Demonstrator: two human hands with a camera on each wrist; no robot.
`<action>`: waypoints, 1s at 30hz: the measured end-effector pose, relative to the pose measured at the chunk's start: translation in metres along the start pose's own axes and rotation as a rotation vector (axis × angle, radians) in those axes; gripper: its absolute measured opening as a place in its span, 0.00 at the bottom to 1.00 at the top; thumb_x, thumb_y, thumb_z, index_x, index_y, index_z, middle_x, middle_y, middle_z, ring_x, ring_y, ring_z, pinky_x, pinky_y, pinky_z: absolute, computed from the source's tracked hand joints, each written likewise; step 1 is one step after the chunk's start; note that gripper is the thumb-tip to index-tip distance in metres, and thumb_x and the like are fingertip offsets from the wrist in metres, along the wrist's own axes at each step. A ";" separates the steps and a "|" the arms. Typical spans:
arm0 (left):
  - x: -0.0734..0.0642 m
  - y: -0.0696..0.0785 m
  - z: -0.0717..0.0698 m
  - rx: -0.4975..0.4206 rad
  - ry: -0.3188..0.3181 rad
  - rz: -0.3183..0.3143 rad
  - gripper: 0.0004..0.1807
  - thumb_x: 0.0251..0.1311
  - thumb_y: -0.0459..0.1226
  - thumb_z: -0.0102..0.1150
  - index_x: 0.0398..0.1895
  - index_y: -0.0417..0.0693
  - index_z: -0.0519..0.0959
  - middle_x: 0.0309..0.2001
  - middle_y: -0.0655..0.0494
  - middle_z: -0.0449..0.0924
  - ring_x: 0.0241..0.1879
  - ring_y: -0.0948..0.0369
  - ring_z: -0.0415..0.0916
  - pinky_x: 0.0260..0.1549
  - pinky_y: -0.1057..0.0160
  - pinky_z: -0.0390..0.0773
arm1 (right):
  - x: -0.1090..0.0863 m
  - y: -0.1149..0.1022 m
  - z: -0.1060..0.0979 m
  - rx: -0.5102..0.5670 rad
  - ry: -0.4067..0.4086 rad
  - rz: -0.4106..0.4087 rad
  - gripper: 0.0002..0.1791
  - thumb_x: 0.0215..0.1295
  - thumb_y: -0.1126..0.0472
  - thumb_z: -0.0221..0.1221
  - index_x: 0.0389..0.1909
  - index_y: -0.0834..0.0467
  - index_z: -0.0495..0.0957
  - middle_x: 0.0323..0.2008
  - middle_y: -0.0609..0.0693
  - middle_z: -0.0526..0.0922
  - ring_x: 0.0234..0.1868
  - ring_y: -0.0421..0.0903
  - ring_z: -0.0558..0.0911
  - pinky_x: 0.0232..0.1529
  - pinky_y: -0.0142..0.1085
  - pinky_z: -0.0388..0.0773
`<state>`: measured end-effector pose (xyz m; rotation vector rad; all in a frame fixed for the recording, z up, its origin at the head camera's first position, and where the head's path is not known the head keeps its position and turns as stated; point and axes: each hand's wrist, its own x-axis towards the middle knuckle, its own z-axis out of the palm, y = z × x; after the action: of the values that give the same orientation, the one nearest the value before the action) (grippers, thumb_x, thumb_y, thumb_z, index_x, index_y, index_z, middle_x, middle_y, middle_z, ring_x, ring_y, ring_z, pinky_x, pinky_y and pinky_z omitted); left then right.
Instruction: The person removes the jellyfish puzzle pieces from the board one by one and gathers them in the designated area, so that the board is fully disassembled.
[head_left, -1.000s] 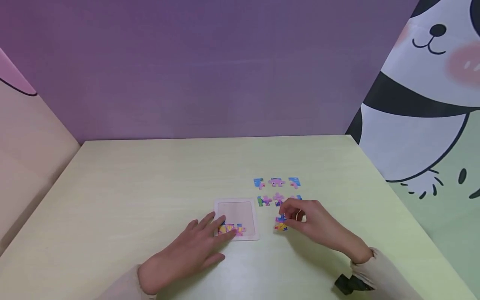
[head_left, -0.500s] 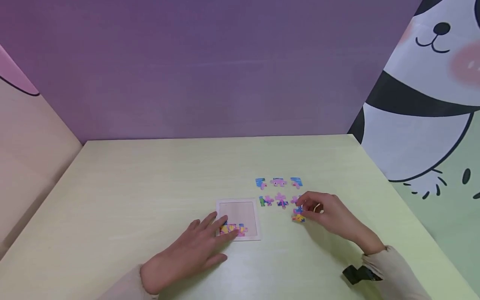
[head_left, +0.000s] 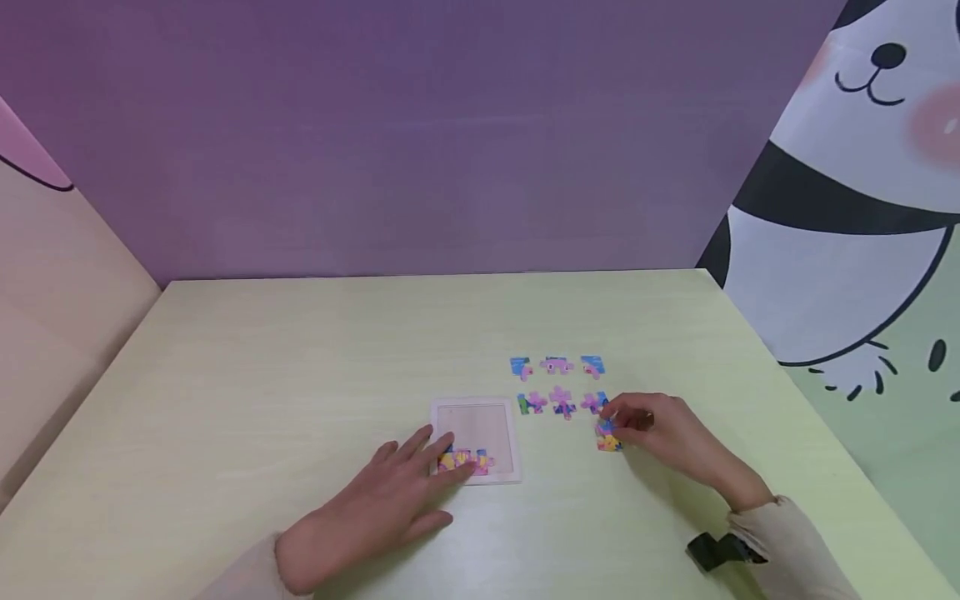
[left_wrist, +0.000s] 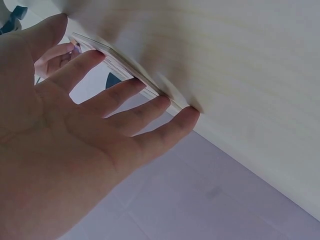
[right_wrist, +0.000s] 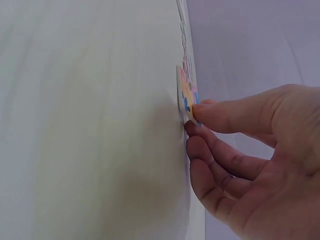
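Note:
My right hand (head_left: 675, 442) pinches a puzzle piece (head_left: 608, 436), yellow, blue and pink, between thumb and fingertips at the right of the loose pieces. In the right wrist view the piece (right_wrist: 187, 95) is tilted close to the tabletop. My left hand (head_left: 382, 500) lies with spread fingers on the lower left of a square puzzle tray (head_left: 513, 442). Along the tray's bottom sit joined yellow and pink pieces (head_left: 480, 461), partly covered by my fingers. The left wrist view shows those fingertips touching the tray's edge (left_wrist: 120, 59) and the table.
Beyond the tray's right side lie two rows of loose puzzle pieces, among them a pink one (head_left: 557, 365) in the back row and another (head_left: 562, 402) in the front row. A purple wall (head_left: 435, 150) stands behind the pale table (head_left: 300, 358).
My right hand has carried the pinched piece rightward, away from the tray, to just below the front row's right piece. The left hand has stayed on the tray.

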<state>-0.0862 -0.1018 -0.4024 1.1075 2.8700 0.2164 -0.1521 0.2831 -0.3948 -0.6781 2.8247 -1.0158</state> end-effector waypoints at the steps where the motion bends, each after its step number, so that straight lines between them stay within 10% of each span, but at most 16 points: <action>1: 0.000 0.001 0.000 -0.003 -0.003 0.002 0.30 0.68 0.51 0.58 0.72 0.63 0.69 0.72 0.46 0.64 0.73 0.42 0.57 0.59 0.38 0.69 | -0.002 0.000 -0.001 0.000 -0.001 0.001 0.09 0.60 0.70 0.67 0.39 0.55 0.84 0.30 0.43 0.82 0.32 0.37 0.80 0.36 0.32 0.80; 22: -0.003 -0.001 -0.001 -0.011 -0.037 0.010 0.32 0.66 0.53 0.59 0.73 0.64 0.67 0.74 0.45 0.62 0.74 0.42 0.53 0.60 0.35 0.67 | -0.001 0.006 0.003 0.028 -0.018 -0.042 0.10 0.58 0.71 0.68 0.38 0.54 0.87 0.34 0.45 0.84 0.33 0.39 0.81 0.38 0.32 0.80; 30: -0.005 0.000 -0.008 -0.080 -0.099 0.018 0.35 0.64 0.53 0.61 0.74 0.63 0.65 0.76 0.46 0.56 0.76 0.42 0.47 0.62 0.32 0.62 | 0.002 0.001 0.007 -0.034 -0.011 -0.012 0.23 0.59 0.72 0.66 0.56 0.57 0.78 0.31 0.44 0.80 0.34 0.39 0.80 0.39 0.34 0.80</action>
<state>-0.0834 -0.1054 -0.3948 1.0980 2.7408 0.2676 -0.1526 0.2787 -0.4010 -0.7028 2.8382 -0.9646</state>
